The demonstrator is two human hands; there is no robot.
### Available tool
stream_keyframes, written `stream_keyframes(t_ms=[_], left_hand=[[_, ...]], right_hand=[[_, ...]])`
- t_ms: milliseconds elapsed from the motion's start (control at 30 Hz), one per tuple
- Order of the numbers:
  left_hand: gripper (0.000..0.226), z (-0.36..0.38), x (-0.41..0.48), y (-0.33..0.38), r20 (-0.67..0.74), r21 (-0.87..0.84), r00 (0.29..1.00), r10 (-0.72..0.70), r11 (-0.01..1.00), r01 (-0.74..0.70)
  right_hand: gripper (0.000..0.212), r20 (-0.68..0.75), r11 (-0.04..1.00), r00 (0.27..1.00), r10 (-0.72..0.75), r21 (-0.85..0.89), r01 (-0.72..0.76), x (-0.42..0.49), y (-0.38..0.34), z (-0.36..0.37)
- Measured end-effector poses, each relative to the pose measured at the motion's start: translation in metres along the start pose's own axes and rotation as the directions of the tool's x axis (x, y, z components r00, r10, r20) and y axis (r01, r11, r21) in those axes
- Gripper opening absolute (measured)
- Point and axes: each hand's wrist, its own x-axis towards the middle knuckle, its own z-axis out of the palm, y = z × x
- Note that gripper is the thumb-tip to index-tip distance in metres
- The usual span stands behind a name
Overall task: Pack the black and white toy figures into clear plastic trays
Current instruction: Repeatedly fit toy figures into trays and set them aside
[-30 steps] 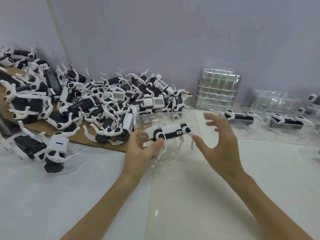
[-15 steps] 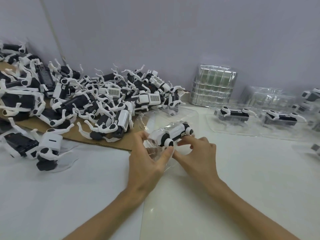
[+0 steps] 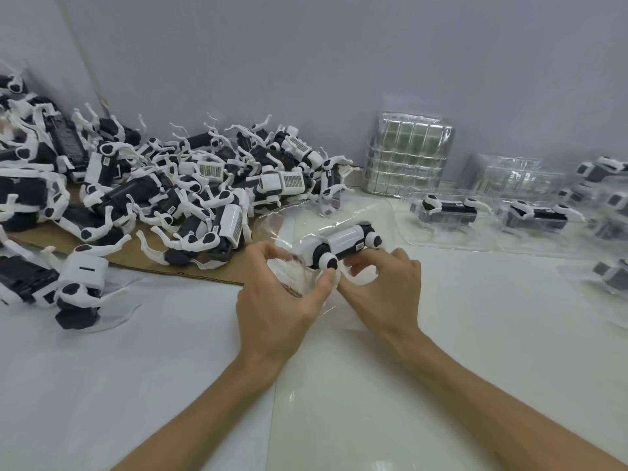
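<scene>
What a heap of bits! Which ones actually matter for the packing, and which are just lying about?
In the job: toy figure, pinched by right hand; clear tray, gripped by left hand; pile of loose figures; packed trays; stack of empty trays.
Lying about: cardboard sheet under the pile; white table.

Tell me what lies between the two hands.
In the head view, a toy figure in a clear tray lies between the left hand and right hand.

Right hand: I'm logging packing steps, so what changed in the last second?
The right hand moved left from open air and now pinches the toy, which has tilted in the tray. The left hand kept gripping the tray; the pile stayed put.
</scene>
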Motion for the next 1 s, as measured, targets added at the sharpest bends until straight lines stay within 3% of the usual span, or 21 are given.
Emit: stream_keyframes(t_ms=[200,367,467,567,700,867,1000], left_hand=[[0.064,0.002,0.004,-0.004,-0.051,-0.047,0.999,-0.014,0.999,0.012],[0.061,0.002,-0.003,-0.004,0.063,-0.104,0.998,0.012,0.995,-0.006],[0.058,0.005,-0.008,-0.005,0.127,-0.086,0.989,0.079,0.994,-0.068],[0.057,0.005,-0.009,-0.007,0.162,-0.096,0.98,0.112,0.991,-0.097],[0.059,0.005,-0.01,-0.005,0.176,-0.099,0.976,0.125,0.989,-0.109],[0.065,0.0,-0.004,0.001,0.088,-0.056,0.996,0.02,0.998,-0.015],[0.062,0.001,-0.001,-0.001,0.067,-0.06,0.997,-0.031,0.998,0.035]], right_hand=[[0.025,-0.084,1.0,0.996,-0.003,0.028,0.006,-0.001,-0.002,0.001],[0.015,0.007,0.98,0.991,0.132,0.148,-0.132,0.0,-0.002,-0.001],[0.022,0.138,0.962,0.979,0.153,0.205,-0.18,-0.003,-0.002,0.0],[0.044,0.129,0.959,0.972,0.198,0.182,-0.219,-0.004,-0.001,0.0],[0.033,0.015,0.975,0.987,0.158,0.155,-0.159,-0.003,0.0,-0.003],[0.024,-0.099,0.997,0.995,0.025,0.071,-0.018,0.0,-0.001,-0.003],[0.021,0.0,1.0,1.0,0.015,0.012,-0.015,0.003,0.006,-0.004]])
